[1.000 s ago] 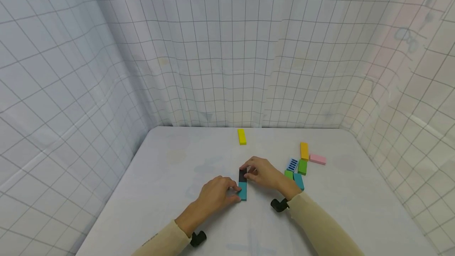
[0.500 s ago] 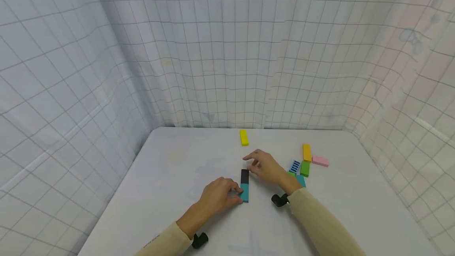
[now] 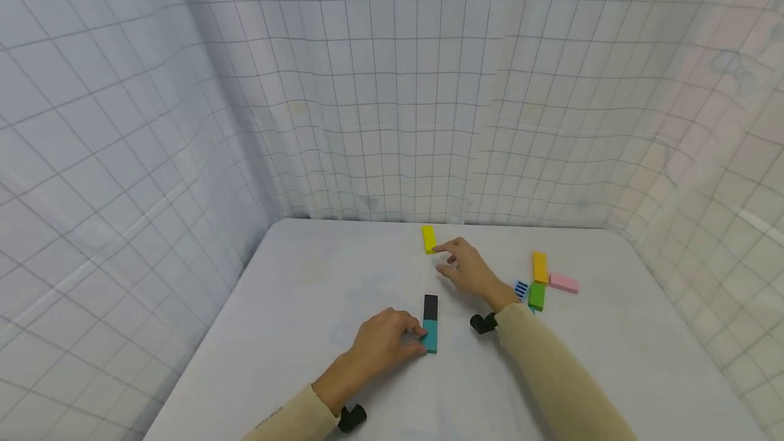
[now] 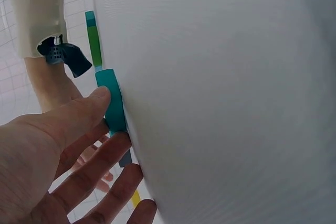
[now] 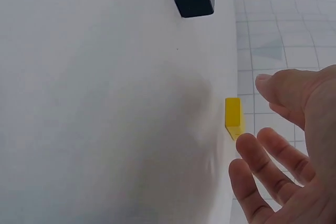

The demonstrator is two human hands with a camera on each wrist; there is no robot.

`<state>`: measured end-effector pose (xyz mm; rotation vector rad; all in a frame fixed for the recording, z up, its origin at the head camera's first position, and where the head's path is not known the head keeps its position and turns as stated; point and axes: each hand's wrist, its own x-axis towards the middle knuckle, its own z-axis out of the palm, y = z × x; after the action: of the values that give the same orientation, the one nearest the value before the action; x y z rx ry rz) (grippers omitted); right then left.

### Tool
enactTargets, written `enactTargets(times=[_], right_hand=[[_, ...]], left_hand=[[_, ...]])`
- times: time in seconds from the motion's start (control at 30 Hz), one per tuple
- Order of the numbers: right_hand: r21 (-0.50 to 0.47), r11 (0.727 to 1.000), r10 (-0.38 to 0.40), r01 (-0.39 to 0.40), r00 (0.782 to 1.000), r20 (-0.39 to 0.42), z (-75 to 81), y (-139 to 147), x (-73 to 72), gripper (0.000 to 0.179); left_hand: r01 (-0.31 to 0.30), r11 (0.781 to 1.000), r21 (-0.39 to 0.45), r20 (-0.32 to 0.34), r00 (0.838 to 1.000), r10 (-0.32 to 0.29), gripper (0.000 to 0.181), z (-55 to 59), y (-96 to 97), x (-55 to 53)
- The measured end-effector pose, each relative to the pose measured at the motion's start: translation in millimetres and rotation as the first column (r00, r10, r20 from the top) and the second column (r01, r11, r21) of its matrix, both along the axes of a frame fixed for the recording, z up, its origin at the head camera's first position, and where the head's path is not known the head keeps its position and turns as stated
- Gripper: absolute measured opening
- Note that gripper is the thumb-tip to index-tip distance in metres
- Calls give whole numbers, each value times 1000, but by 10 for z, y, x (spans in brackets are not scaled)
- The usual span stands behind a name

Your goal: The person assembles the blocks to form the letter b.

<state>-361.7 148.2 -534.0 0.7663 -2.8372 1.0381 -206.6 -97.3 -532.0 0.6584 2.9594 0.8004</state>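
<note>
A teal block [image 3: 431, 339] lies end to end with a black block [image 3: 431, 307] in the middle of the white table. My left hand [image 3: 387, 342] holds the teal block at its left side; in the left wrist view the thumb lies on its face [image 4: 116, 106] and the other fingers reach along it. Past the black block, my right hand [image 3: 468, 269] hovers with thumb and fingers spread apart, holding nothing. Its index fingertip overlaps the near end of a yellow block [image 3: 428, 237] in the head view. From the right wrist, the yellow block [image 5: 232, 111] shows beyond the fingers.
Right of my right arm lie an orange block [image 3: 540, 267], a pink block [image 3: 564, 283], a green block [image 3: 536, 296] and a blue-and-white slotted piece [image 3: 521, 290]. My right sleeve partly hides this group. Gridded white curtains [image 3: 392, 101] enclose the table's back and sides.
My right hand has left the black block and moved forward, up to the yellow block. My left hand stays at the teal block. The whole head view has shifted slightly.
</note>
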Motion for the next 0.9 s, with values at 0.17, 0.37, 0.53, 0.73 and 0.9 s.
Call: enactTargets(times=[0.17, 0.37, 0.53, 0.73, 0.9], right_hand=[[-32, 999, 12, -14, 998, -62, -252, 8, -317, 48], [-8, 1000, -16, 16, 1000, 19, -224, -79, -399, 55], [78, 997, -2, -2, 999, 53, -74, -144, -304, 56], [129, 990, 47, -48, 999, 10, -104, -104, -334, 52], [125, 990, 73, -72, 997, -7, -331, -17, -517, 53]], left_hand=[[-13, 1000, 2, 1, 1000, 13, 24, -14, -4, 13], [-4, 1000, 25, 8, 1000, 4, 23, -10, -4, 16], [-10, 1000, 22, 8, 1000, 9, 23, 4, 13, 23], [0, 1000, 25, -2, 1000, 0, 23, 30, 10, 36], [0, 1000, 20, -9, 1000, 0, 23, 38, 4, 35]])
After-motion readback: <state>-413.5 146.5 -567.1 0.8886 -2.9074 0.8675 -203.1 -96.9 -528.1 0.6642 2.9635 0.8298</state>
